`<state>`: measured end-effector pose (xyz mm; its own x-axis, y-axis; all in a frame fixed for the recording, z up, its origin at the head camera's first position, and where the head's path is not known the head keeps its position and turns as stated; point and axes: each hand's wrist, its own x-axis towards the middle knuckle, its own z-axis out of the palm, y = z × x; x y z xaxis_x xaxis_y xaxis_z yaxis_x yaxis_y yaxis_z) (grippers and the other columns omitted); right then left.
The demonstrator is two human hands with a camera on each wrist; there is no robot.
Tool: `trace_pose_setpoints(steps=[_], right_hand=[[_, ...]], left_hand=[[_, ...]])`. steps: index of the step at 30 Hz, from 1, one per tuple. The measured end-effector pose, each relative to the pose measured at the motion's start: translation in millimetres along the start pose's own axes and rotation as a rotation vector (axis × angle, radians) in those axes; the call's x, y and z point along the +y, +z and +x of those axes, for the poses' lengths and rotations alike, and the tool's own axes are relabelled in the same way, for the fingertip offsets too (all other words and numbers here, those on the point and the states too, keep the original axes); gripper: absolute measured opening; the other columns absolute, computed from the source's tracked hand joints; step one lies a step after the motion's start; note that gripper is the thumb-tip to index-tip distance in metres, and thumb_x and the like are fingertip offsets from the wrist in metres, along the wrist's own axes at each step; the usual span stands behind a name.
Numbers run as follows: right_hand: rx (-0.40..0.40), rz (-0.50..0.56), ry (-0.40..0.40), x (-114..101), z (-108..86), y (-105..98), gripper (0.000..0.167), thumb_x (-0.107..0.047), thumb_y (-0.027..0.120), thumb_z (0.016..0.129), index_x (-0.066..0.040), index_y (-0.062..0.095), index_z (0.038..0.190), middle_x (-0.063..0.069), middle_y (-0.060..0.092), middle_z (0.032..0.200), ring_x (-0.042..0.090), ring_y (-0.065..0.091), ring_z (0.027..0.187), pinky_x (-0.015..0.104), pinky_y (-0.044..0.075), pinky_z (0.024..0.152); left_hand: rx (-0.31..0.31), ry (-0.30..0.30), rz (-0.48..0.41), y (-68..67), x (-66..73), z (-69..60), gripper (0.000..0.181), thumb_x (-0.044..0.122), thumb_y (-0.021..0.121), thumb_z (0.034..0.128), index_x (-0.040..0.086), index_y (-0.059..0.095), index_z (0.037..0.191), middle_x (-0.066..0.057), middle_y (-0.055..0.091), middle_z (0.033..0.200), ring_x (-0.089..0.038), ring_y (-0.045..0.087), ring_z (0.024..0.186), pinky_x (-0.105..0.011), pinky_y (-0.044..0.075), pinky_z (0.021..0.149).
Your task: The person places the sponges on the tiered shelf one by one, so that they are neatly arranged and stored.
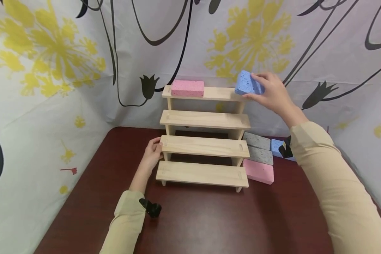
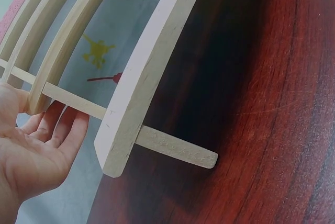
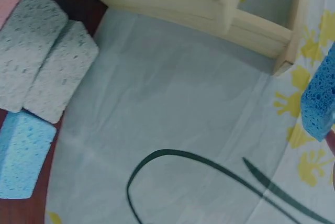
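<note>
A pale wooden stepped display rack [image 1: 204, 120] stands on the table against the wall covering. My left hand [image 1: 150, 155] grips the left end of its second shelf from the bottom; in the left wrist view the fingers [image 2: 70, 130] curl beneath that shelf. Up at the top shelf's right end, my right hand [image 1: 274, 93] pinches a blue sponge [image 1: 246, 84] between thumb and fingers. Whether this sponge touches the shelf, I cannot tell. In the right wrist view only part of the sponge [image 3: 319, 96] shows. A pink sponge [image 1: 187, 88] lies on the top shelf's left part.
To the rack's right, grey sponges [image 1: 257, 140] and a pink sponge [image 1: 258, 171] lie on the dark red table [image 1: 206, 222]. A blue sponge [image 1: 276, 146] beside them is partly hidden by my right sleeve. Flower-printed sheeting [image 1: 133, 60] rises behind and at both sides.
</note>
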<state>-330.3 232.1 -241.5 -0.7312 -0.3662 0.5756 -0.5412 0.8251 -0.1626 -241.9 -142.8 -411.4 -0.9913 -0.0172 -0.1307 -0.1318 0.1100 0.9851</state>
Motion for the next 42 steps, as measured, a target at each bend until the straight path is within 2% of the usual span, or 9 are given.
trace_pose_setpoints(steps=[6,13,20,28,35,42], right_hand=[[-0.173,0.047,0.084,-10,23.0,-2,0.072,-0.033,0.074,0.076,-0.005,0.044,0.135,0.026,0.045,0.131,0.044,0.040,0.118,0.057,0.033,0.098],[-0.260,0.089,0.082,-18,43.3,7,0.077,-0.041,0.073,0.074,-0.007,0.043,0.136,0.026,0.044,0.133,0.044,0.039,0.120,0.056,0.032,0.100],[-0.376,0.092,0.081,-25,55.2,19,0.080,-0.047,0.070,0.075,-0.010,0.038,0.139,0.025,0.039,0.137,0.044,0.037,0.123,0.058,0.031,0.102],[-0.448,0.042,0.060,-25,61.4,28,0.079,-0.046,0.069,0.077,-0.008,0.038,0.139,0.025,0.040,0.135,0.045,0.038,0.121,0.056,0.033,0.100],[-0.463,-0.002,0.027,-26,67.6,33,0.078,-0.048,0.068,0.077,-0.008,0.039,0.138,0.025,0.044,0.130,0.043,0.042,0.117,0.054,0.036,0.098],[-0.491,0.007,0.021,-29,71.7,40,0.073,-0.047,0.068,0.077,-0.007,0.045,0.134,0.027,0.041,0.134,0.044,0.038,0.122,0.060,0.026,0.104]], left_hand=[[-0.009,-0.001,0.000,0.3,-2.4,-0.1,0.043,0.021,0.034,0.1002,0.009,0.026,0.140,-0.021,0.045,0.131,-0.033,0.046,0.122,-0.049,0.039,0.102],[-0.004,0.006,-0.002,1.5,-5.2,2.3,0.041,0.021,0.035,0.1001,0.011,0.028,0.139,-0.020,0.047,0.129,-0.032,0.047,0.120,-0.048,0.041,0.101],[0.008,0.007,0.000,4.0,-4.5,3.3,0.041,0.020,0.035,0.0999,0.010,0.029,0.139,-0.020,0.048,0.128,-0.033,0.048,0.119,-0.049,0.041,0.100],[0.009,0.013,-0.006,5.4,-4.9,4.7,0.040,0.020,0.035,0.0999,0.009,0.029,0.139,-0.021,0.049,0.127,-0.032,0.049,0.118,-0.050,0.042,0.099],[0.022,0.003,-0.017,3.5,-4.2,5.4,0.041,0.020,0.036,0.0996,0.010,0.030,0.139,-0.020,0.049,0.128,-0.032,0.049,0.118,-0.049,0.042,0.099],[0.028,0.011,0.001,-0.6,-6.4,5.1,0.042,0.021,0.036,0.0998,0.009,0.029,0.139,-0.021,0.049,0.127,-0.032,0.049,0.118,-0.051,0.041,0.099]])
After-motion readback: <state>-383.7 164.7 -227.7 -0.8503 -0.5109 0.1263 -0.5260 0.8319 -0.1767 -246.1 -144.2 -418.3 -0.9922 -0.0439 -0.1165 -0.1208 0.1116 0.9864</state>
